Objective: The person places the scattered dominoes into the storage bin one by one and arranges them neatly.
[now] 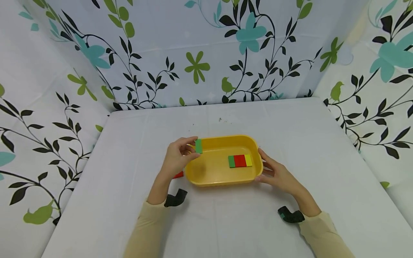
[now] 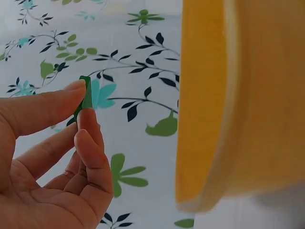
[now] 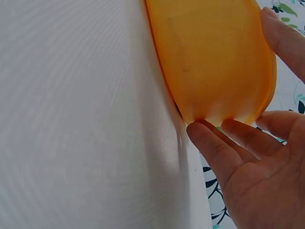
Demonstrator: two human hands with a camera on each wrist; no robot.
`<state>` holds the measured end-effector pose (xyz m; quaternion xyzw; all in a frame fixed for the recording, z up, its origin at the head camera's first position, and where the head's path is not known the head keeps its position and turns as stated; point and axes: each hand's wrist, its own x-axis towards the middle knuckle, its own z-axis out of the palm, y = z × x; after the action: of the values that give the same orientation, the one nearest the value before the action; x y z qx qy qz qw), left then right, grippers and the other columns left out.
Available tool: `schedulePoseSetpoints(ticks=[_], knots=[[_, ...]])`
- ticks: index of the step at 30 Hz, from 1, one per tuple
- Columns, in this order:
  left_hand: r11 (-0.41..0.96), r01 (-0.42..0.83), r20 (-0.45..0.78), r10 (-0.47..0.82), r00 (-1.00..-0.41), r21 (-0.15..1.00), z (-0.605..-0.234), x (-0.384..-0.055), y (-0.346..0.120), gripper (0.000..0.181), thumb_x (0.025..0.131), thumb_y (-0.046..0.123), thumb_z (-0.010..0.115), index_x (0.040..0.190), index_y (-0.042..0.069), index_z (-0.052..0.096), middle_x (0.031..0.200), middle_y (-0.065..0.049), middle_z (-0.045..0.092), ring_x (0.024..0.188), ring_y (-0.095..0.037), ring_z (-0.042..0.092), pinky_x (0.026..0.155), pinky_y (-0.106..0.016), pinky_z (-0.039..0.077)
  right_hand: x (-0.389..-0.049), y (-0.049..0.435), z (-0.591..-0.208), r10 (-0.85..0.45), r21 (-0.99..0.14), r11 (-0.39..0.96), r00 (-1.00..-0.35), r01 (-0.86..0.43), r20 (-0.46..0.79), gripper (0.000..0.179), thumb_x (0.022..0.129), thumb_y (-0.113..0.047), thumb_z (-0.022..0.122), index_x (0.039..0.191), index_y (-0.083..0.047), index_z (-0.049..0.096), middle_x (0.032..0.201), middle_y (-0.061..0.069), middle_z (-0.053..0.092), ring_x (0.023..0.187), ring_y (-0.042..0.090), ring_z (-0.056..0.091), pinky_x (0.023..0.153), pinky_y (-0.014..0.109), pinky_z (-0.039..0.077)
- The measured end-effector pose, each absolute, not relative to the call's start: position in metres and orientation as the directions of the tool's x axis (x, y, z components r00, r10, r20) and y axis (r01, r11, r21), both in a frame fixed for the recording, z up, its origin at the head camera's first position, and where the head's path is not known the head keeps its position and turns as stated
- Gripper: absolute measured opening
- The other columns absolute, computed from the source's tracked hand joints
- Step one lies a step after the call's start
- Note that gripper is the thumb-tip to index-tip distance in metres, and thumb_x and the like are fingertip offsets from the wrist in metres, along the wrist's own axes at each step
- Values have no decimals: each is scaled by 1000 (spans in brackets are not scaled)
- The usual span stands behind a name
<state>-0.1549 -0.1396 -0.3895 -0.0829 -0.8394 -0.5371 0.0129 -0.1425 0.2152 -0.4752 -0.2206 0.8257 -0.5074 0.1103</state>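
A green block (image 1: 198, 146) is pinched between the thumb and fingers of the left hand (image 1: 179, 156), at the far left corner of the yellow tray (image 1: 213, 173); in the left wrist view a gap is shown between block and rim. The tray's right end is gripped by the right hand (image 1: 277, 175), with the thumb set at the near corner and the fingers along the end. Inside, right of centre, a green piece (image 1: 231, 161), a red piece (image 1: 240, 161) and a yellow piece (image 1: 248, 160) are lined up in a touching row. A second red piece (image 1: 178, 175), partly hidden by the left wrist, is left on the surface (image 1: 226, 222) just beside the tray.

The step in hand is judged to be the transfer of a single block across the rim; whether inward or outward cannot be told. If inward, a lowering onto the bare left part would be called for, with the tray kept steady.
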Motion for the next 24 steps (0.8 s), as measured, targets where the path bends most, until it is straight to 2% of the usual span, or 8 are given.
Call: schedulePoseSetpoints(ticks=[7,13,24], knots=[[423,102,46,140,-989,901,-399,-166,-104,49,81,-1,76,128,4,64,108,-15,62,84,-21,63,75,-21,50,-142,216,-475,-483,-893,372,-875,-254,48,93,87,-19,74,158,-15,14,163,14,17,135,43,43,100,43,44],[466,56,-11,138,-990,883,-405,-172,-83,47,80,0,77,126,4,64,107,-16,64,83,-22,66,75,-28,56,-143,217,-475,-484,-888,372,-873,-269,62,93,87,-18,74,158,-14,14,163,14,17,135,43,44,100,43,44],[560,-9,-99,130,-987,828,-427,-177,-61,47,78,-1,78,123,3,66,99,-12,67,84,-22,68,77,-31,57,-142,216,-474,-481,-890,381,-876,-251,41,93,87,-20,74,158,-15,14,163,14,17,135,42,43,101,43,44]])
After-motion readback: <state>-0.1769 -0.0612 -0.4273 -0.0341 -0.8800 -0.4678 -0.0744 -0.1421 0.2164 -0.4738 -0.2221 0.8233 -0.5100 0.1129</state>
